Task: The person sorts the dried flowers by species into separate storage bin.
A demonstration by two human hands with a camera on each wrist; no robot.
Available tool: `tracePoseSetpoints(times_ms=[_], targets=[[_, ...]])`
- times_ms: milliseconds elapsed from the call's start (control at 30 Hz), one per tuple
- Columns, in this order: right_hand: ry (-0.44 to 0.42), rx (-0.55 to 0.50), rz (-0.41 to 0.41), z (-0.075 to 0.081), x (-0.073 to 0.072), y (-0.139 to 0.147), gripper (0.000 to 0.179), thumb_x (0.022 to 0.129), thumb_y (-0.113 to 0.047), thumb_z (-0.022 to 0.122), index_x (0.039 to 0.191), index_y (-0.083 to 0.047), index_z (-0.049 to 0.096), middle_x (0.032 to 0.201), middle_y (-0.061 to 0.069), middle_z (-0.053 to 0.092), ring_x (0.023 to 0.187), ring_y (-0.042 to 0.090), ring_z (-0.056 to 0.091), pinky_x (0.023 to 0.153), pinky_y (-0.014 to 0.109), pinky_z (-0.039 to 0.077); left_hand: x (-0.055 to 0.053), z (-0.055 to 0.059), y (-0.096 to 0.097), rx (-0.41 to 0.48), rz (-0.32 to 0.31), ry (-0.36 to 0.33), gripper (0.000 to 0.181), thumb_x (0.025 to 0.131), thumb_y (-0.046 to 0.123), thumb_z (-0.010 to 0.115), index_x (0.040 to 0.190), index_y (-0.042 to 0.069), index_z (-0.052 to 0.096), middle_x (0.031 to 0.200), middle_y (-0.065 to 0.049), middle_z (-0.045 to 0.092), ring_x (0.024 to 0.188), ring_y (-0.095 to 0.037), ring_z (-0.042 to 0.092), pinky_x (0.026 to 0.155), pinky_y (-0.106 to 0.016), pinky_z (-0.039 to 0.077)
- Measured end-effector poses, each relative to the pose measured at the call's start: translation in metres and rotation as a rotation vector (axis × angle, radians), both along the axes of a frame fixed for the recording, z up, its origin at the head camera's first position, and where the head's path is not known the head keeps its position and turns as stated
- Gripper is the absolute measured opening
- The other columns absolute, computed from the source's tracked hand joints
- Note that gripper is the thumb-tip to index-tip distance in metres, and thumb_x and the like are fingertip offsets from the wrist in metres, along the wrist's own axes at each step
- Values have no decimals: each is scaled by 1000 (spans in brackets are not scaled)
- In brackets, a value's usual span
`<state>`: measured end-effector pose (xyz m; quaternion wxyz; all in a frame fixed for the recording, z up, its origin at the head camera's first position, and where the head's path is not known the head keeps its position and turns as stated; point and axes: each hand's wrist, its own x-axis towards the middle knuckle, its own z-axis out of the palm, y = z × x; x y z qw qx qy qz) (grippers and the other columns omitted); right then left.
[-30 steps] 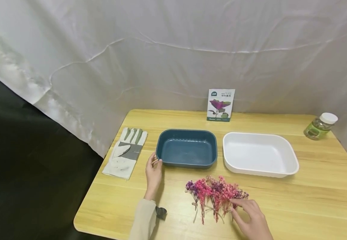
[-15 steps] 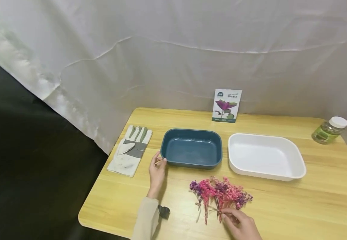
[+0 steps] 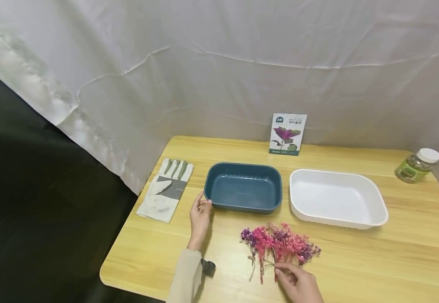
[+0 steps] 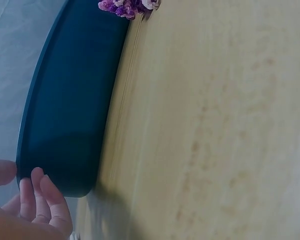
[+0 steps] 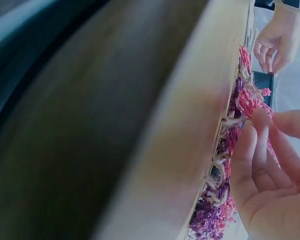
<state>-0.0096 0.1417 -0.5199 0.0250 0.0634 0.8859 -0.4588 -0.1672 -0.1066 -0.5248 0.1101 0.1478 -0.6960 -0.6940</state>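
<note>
Small tied bunches of pink and purple dried flowers [image 3: 280,240] lie side by side on the wooden table, their stems toward the person. The right hand [image 3: 297,281] pinches the tied stems of a middle bunch with thumb and fingertips. In the right wrist view, pink and purple flower bunches [image 5: 210,215] run beneath that hand's fingers. The left hand [image 3: 200,216] holds the near left corner of a dark blue rectangular basin [image 3: 242,208]. In the left wrist view its fingers [image 4: 55,200] lie against the basin's outer wall, with the thumb at the rim.
A white rectangular basin [image 3: 337,222] stands right of the blue one. A folded work glove [image 3: 162,191] lies at the left. A seed packet [image 3: 287,134] leans on the backdrop cloth, and a white-lidded jar [image 3: 416,166] stands at the far right. The table [image 3: 140,256] ends at the left.
The right hand has moved left along the bunches, from the right-hand flowers to a middle bunch's stems, its fingers closing there. The left hand stays at the basin's corner. The head view has shifted slightly.
</note>
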Motion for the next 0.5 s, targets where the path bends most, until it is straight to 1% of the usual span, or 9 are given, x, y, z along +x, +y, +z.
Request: tracePoseSetpoints(times_ms=[200,267,333,367,433,500], targets=[[164,28,-37,-4,0,-3,13,78,-1,75,89,-9,75,62,-7,65,51,-5,50,50,17,48,1,0,-1,5,-5,4,49,94,3,60,141,-3,46,97,-8,56,79,-5,59,81,-30,58],[213,32,-48,-5,0,-3,14,76,1,76,87,-9,74,62,-7,65,52,-7,50,49,17,49,1,-1,-1,12,-11,6,49,95,3,59,141,-4,45,96,-8,56,79,-5,59,81,-30,59],[244,31,-60,-6,0,-4,15,75,2,77,85,-9,74,61,-6,64,53,-7,50,49,18,50,1,0,-2,29,-18,9,49,95,2,59,141,-6,44,95,-6,56,78,-5,59,80,-28,58],[250,28,-64,-6,0,-4,16,74,2,77,84,-9,74,61,-6,64,53,-7,49,49,18,50,1,1,-2,39,-22,10,49,94,1,59,141,-6,44,94,-6,55,77,-6,60,79,-26,58],[256,24,-76,-7,0,-4,16,74,3,77,83,-9,73,60,-7,63,52,-7,49,49,18,49,4,9,-2,61,-33,16,49,94,-1,58,140,-8,44,93,-6,54,77,-6,60,78,-22,57],[257,14,-89,-7,1,-4,16,74,3,77,83,-9,72,59,-7,63,52,-6,49,49,18,49,8,17,-1,64,-43,18,49,94,-2,58,140,-10,43,92,-7,54,77,-8,60,76,-20,56]])
